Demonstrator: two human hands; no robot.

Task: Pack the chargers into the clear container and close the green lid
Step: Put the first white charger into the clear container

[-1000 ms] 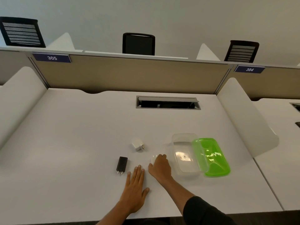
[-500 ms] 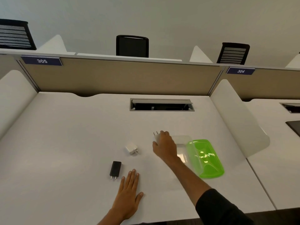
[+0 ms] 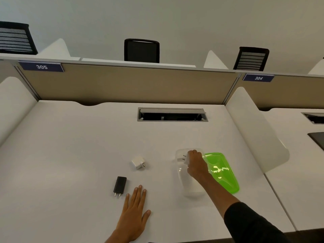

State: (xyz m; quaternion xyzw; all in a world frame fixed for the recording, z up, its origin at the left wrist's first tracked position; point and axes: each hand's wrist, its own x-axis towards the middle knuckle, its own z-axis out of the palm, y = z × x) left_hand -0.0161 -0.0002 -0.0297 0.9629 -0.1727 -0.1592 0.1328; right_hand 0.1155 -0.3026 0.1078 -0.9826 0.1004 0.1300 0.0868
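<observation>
Leftmost among the loose things, a black charger (image 3: 120, 186) is lying flat on the white worktop (image 3: 70, 146), its two prongs pointing toward the near edge. Just to its right the left hand (image 3: 133, 215) is resting palm down on the worktop, fingers spread flat and holding nothing, its fingertips near the black charger but not touching it. Farther back and a little to the right, a white charger (image 3: 138, 162) is sitting on its own, well apart from both hands, with its prongs facing right. Next comes the clear container (image 3: 188, 185), standing open on the worktop, and the right hand (image 3: 196, 164) is reaching over its far end, fingers closed around another white charger (image 3: 185, 158) whose prongs are sticking out to the left; whether that charger is touching the container floor cannot be told. A dark sleeve (image 3: 252, 225) is covering the right forearm. Beyond the container, the green lid (image 3: 222, 171) is lying on the worktop right against the container's right side, its far end partly hidden by the right hand.
</observation>
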